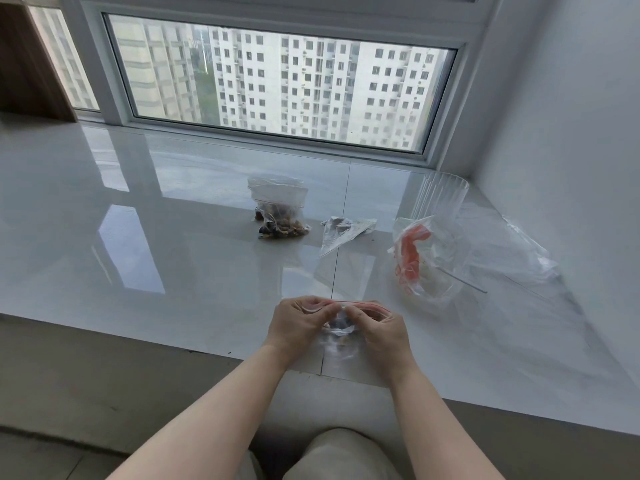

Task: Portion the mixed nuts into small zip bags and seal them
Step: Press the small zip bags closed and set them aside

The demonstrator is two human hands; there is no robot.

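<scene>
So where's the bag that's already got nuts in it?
The filled zip bag lies mid-sill in the head view, beyond both hands, left of a crumpled empty bag.

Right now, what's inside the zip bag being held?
A few dark nuts show through the zip bag between the left hand and right hand; fingers cover the rest.

I'm looking for any writing and I can't read a single word, label, brand or number anywhere in my view right now, not even on the clear bags lying on the sill.
</scene>
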